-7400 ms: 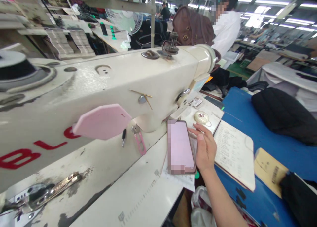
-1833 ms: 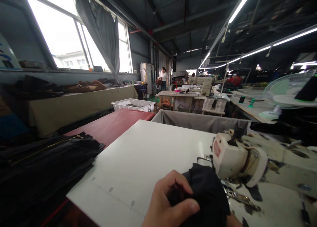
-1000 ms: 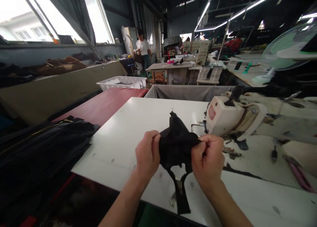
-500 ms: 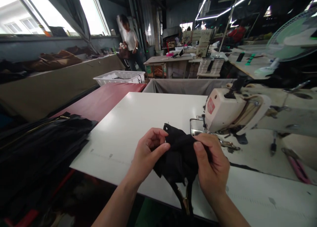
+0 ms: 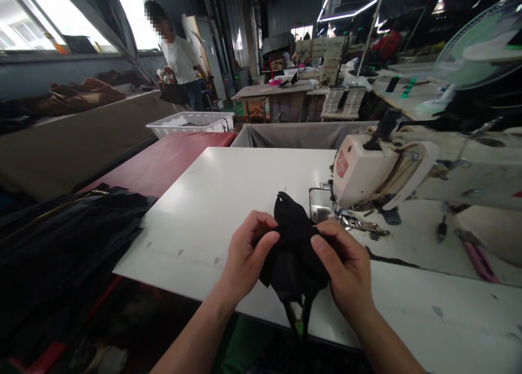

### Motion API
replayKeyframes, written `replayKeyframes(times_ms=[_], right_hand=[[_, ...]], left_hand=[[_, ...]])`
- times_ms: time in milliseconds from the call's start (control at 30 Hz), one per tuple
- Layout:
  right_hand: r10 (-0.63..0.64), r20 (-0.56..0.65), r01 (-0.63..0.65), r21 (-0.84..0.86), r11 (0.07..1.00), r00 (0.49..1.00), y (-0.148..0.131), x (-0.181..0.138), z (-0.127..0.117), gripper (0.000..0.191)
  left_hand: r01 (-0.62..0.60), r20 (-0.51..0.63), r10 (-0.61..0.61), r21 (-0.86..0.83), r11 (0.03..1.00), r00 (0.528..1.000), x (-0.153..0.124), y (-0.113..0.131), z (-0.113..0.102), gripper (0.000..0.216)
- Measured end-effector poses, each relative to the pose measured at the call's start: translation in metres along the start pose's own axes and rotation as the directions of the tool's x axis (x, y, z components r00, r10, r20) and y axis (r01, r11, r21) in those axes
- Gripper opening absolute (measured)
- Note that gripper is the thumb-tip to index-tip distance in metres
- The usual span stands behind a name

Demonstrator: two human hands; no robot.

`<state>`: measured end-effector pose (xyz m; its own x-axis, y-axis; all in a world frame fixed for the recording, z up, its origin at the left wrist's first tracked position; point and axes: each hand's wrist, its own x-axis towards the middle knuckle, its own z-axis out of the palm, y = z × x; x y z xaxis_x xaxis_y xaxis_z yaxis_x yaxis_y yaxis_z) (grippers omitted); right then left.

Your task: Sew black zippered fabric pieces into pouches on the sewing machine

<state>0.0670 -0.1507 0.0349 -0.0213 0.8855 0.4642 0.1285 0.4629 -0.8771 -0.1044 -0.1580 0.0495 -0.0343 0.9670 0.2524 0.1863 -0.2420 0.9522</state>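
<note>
A small black fabric piece with two thin straps hanging below it is held over the front edge of the white table. My left hand pinches its left side with curled fingers. My right hand grips its right side, thumb on top. Both hands sit just in front of the cream sewing machine head and its presser foot area.
A stack of black pieces lies at the left on a dark red table. A grey cloth bin and a white basket stand beyond. A person in a white top walks at the back left. Pink snips lie at the right.
I turned from the phone at the machine's right end to the needle side and took up the black piece in both hands. Over the last second I bunched it. The distant person came nearer.
</note>
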Motion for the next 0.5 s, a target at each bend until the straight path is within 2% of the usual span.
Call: replayKeyframes(times_ms=[100,200,267,367,433,500], right_hand=[[0.012,0.044,-0.013,0.024,1.0,0.999,-0.001,0.002,-0.003,0.016],[0.013,0.018,-0.013,-0.012,1.0,1.0,-0.003,0.003,-0.001,0.021],[0.005,-0.031,-0.006,-0.027,1.0,1.0,-0.004,0.002,0.001,0.024],[-0.002,-0.067,0.0,-0.025,1.0,0.998,-0.003,0.0,0.003,0.025],[-0.024,-0.073,0.021,-0.041,0.999,0.997,-0.003,0.0,0.001,0.024],[-0.062,-0.061,0.057,-0.068,0.996,0.996,-0.004,0.001,-0.001,0.018]], left_hand=[[0.056,0.058,-0.05,-0.114,0.992,0.997,-0.002,-0.002,-0.001,0.027],[0.088,0.043,-0.08,-0.239,0.967,0.996,-0.005,-0.004,0.001,0.036],[0.013,-0.016,-0.017,-0.196,0.981,1.0,-0.007,-0.005,0.004,0.037],[-0.128,-0.074,0.121,-0.087,0.988,0.99,-0.011,-0.006,0.007,0.026],[-0.17,-0.099,0.171,0.022,0.985,0.98,-0.012,-0.005,0.007,0.017],[-0.175,-0.154,0.194,0.126,0.976,0.969,-0.013,-0.002,0.007,0.018]])
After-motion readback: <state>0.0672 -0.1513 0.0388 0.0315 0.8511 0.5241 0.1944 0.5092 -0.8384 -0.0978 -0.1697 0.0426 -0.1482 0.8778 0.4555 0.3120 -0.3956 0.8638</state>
